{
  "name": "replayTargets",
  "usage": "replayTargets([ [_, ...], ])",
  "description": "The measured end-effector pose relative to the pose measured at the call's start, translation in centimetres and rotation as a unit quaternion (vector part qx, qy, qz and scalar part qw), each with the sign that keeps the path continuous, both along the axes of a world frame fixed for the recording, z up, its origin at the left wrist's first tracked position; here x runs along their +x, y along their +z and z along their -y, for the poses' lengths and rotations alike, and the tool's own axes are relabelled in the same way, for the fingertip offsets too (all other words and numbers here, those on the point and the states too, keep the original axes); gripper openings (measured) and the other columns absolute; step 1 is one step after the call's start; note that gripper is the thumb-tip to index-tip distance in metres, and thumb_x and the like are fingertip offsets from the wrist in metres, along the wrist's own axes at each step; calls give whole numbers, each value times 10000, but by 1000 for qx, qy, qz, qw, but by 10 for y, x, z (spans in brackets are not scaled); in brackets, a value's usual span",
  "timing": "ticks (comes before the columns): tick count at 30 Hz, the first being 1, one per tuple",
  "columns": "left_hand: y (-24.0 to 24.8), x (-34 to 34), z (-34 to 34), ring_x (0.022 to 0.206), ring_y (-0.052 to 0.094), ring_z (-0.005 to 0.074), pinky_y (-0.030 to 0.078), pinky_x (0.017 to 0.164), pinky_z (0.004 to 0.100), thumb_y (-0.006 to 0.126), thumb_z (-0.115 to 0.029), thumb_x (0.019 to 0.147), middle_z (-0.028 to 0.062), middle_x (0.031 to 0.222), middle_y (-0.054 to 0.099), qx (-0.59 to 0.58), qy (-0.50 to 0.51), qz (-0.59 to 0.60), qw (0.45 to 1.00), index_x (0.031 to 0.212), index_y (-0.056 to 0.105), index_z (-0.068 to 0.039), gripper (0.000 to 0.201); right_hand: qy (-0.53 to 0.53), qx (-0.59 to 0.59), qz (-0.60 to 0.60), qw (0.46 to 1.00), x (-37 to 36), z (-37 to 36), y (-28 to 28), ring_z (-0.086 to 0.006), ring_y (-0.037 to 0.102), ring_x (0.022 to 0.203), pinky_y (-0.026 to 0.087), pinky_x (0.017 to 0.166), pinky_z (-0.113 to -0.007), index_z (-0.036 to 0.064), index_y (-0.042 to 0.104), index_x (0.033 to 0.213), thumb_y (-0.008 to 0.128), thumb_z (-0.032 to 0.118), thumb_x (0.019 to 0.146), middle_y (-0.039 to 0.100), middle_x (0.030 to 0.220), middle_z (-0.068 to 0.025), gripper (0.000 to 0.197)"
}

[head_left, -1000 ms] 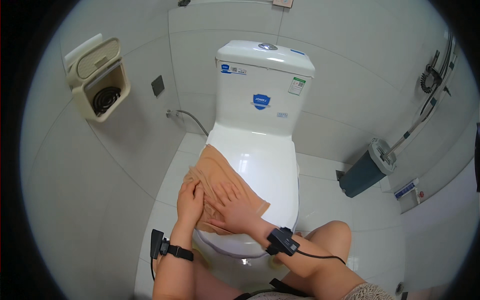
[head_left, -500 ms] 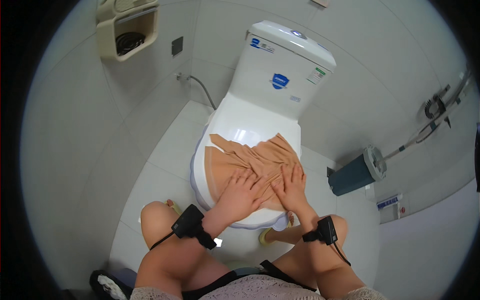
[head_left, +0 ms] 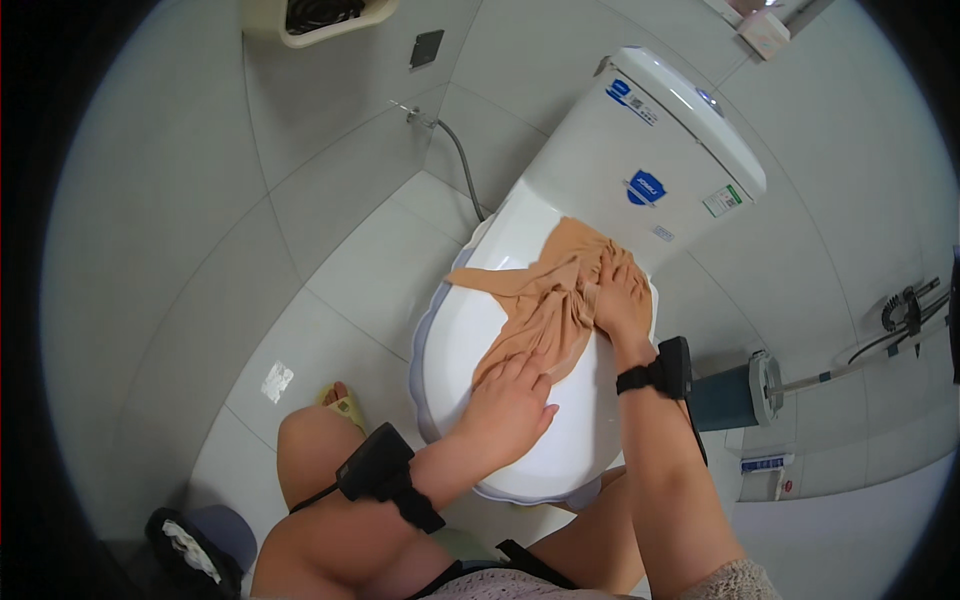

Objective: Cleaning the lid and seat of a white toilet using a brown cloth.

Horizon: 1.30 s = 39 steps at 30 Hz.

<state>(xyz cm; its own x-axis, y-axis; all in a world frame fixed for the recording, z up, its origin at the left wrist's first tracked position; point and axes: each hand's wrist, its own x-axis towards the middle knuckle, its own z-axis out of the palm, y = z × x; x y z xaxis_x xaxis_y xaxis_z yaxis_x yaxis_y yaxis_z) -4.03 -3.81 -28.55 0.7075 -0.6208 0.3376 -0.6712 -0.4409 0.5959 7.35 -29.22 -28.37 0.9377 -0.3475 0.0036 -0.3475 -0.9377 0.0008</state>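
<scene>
The orange-brown cloth (head_left: pixel 548 290) lies rumpled across the white toilet lid (head_left: pixel 575 430), covering its rear and middle. Its left corner reaches the lid's left edge; its right folds lie near the right edge. Clear surface: the front of the lid, toward my body, and a strip along the left side. Rear limit: the cistern (head_left: pixel 610 150). Left side: open tiled floor (head_left: pixel 350 270) extends between the lid and the wall (head_left: pixel 180 250). Right side: the grey-blue bucket (head_left: pixel 722 402) stands beyond my right wrist.

Left grip (head_left: pixel 512 405): palm down at the cloth's near edge, fingers extended forward on the fabric, thumb spread away from them. The left forearm enters from the lower left, angled inward. Right grip (head_left: pixel 622 298): farther forward, palm down, fingers bent over the bunched folds; I cannot tell whether it pinches them. The right forearm reaches forward, nearly straight. Each wrist carries a black strapped module (head_left: pixel 377 463).
</scene>
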Motion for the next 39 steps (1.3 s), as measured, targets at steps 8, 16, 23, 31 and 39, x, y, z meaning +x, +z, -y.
replayTargets([
  [8,1,9,-4,1219,471,352,386,1026,446,640,-254,876,196,1306,533,-34,21,21,999,1131,624,20,374,151,-16,16,988,57,-57,0,-405,106,1473,101,1168,-541,140,205,1545,405,588,933,205,1556,-273,784],
  [16,3,12,-14,830,578,327,472,748,424,645,-184,858,131,803,610,-138,73,0,988,770,636,-18,188,342,12,21,939,6,-141,2,-399,156,1463,115,1161,-553,198,338,1502,418,613,928,248,1549,-249,713],
  [23,15,8,-25,591,544,335,440,580,406,605,-144,902,152,659,554,-231,105,-69,965,739,585,4,221,434,29,104,895,-75,-138,-15,-416,196,1446,131,1155,-569,183,441,1444,515,593,884,257,1548,-237,698],
  [31,8,10,-33,686,581,325,452,614,423,593,-123,889,137,745,584,-148,139,-25,979,791,592,-25,138,366,118,61,921,-206,-109,9,-419,207,1439,130,1159,-554,215,509,1403,628,547,833,262,1550,-224,670],
  [39,-4,-4,-23,881,593,339,475,769,440,608,-83,839,142,922,639,-164,36,14,986,916,639,-6,113,198,136,129,962,-227,-12,-26,-451,147,1446,133,1161,-543,164,433,1453,529,400,946,200,1562,-246,568],
])
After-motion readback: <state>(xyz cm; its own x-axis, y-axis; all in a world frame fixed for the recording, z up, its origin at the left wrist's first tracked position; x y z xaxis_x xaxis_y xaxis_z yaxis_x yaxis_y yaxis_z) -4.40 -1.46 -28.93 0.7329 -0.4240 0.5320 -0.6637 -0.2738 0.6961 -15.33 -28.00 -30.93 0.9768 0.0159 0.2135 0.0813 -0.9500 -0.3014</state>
